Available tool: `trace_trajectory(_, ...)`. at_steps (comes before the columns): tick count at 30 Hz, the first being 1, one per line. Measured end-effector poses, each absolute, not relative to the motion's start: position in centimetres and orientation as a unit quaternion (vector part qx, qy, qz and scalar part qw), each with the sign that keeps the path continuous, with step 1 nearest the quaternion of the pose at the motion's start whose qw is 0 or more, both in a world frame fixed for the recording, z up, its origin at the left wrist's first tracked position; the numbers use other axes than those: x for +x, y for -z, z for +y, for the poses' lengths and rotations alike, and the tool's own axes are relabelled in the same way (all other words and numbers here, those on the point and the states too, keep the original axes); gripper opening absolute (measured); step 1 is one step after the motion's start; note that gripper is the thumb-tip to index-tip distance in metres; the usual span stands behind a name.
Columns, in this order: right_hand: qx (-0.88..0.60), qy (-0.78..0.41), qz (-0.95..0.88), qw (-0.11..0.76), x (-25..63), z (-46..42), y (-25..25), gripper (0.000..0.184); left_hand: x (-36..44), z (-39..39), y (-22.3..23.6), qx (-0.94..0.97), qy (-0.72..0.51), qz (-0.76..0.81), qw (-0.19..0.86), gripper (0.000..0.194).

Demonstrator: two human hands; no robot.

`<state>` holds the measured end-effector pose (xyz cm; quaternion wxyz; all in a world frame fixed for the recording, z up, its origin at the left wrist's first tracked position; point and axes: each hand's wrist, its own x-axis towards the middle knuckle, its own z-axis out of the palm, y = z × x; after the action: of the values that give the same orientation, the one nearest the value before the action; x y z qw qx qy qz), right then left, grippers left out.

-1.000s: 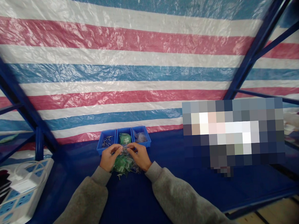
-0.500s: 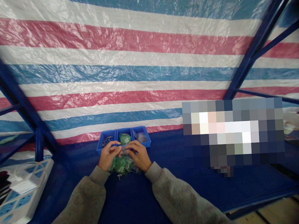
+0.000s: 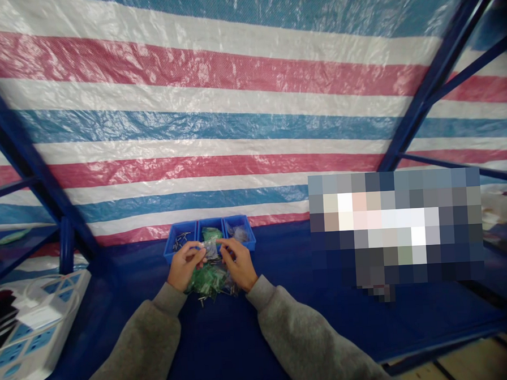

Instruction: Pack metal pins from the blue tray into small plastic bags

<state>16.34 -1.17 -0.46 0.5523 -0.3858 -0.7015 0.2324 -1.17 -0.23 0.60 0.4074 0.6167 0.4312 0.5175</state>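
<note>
My left hand [image 3: 184,266] and my right hand [image 3: 238,264] sit close together above a loose heap of green-tinted small plastic bags and metal pins [image 3: 209,283]. Between their fingertips they pinch a small clear plastic bag [image 3: 211,250], which looks to hold something small. Just beyond my hands stands a blue three-compartment parts tray [image 3: 209,237]. Its left compartment holds metal pins, the middle one green bags, and the right one clear bags. My hands partly hide the tray's front wall.
The tray and heap rest on a blue tabletop [image 3: 311,323]. A white power strip with blue sockets and cables [image 3: 35,332] lies at the left. Blue metal shelf posts [image 3: 35,162] and a striped tarp [image 3: 199,125] rise behind. A pixelated patch [image 3: 391,228] hides the right side.
My hands have risen slightly toward the tray, with the small clear bag held higher between my fingertips. The heap and tray stay in place.
</note>
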Motion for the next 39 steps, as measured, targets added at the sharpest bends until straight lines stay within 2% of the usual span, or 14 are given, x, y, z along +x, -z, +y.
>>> trace_trajectory(3,-0.358,-0.207,-0.735,0.538,16.4,-1.3,0.3,0.032,-1.2,-0.2,-0.9,0.595,-0.530,0.412,0.442,0.046)
trace_trajectory(5,-0.354,-0.197,-0.746,0.529,16.4,-1.2,0.3,0.030,-1.1,-0.3,-1.0,0.588,-0.528,0.405,0.460,0.048)
trace_trajectory(8,-0.363,-0.190,-0.748,0.522,16.4,-1.0,0.6,0.016,-1.0,-0.2,-0.8,0.581,-0.520,0.398,0.483,0.039)
trace_trajectory(10,-0.377,-0.196,-0.736,0.527,16.4,-0.9,0.6,0.016,-0.9,-0.2,-0.7,0.581,-0.520,0.395,0.486,0.034)
trace_trajectory(13,-0.397,-0.244,-0.704,0.537,16.4,-0.6,0.7,0.020,-1.0,-0.1,-0.7,0.585,-0.524,0.401,0.471,0.033)
trace_trajectory(16,-0.401,-0.371,-0.629,0.553,16.5,0.0,0.9,0.025,-1.1,0.0,-0.7,0.591,-0.523,0.411,0.457,0.033)
trace_trajectory(18,-0.393,-0.456,-0.546,0.583,16.6,0.5,1.0,0.025,-1.2,0.1,-0.5,0.595,-0.520,0.412,0.453,0.032)
trace_trajectory(21,-0.384,-0.514,-0.436,0.631,17.1,1.3,1.2,0.029,-1.3,0.3,-0.1,0.600,-0.517,0.414,0.448,0.030)
trace_trajectory(24,-0.404,-0.507,-0.409,0.642,17.7,1.8,1.1,0.039,-1.4,0.4,0.1,0.604,-0.513,0.417,0.446,0.030)
trace_trajectory(26,-0.446,-0.449,-0.450,0.630,18.1,1.8,0.9,0.037,-1.4,0.4,0.1,0.607,-0.510,0.418,0.444,0.030)
trace_trajectory(29,-0.536,-0.305,-0.587,0.524,18.9,1.6,0.5,0.023,-1.5,0.4,0.0,0.613,-0.506,0.421,0.436,0.029)
trace_trajectory(32,-0.603,-0.182,-0.705,0.326,19.5,1.2,0.2,0.011,-1.5,0.3,-0.1,0.619,-0.505,0.425,0.426,0.029)
trace_trajectory(34,-0.622,-0.138,-0.736,0.230,19.6,0.9,0.2,0.010,-1.5,0.2,-0.1,0.621,-0.506,0.427,0.419,0.029)
trace_trajectory(39,-0.668,-0.084,-0.725,0.142,19.1,0.4,0.4,0.017,-1.4,0.2,-0.1,0.629,-0.499,0.429,0.415,0.029)
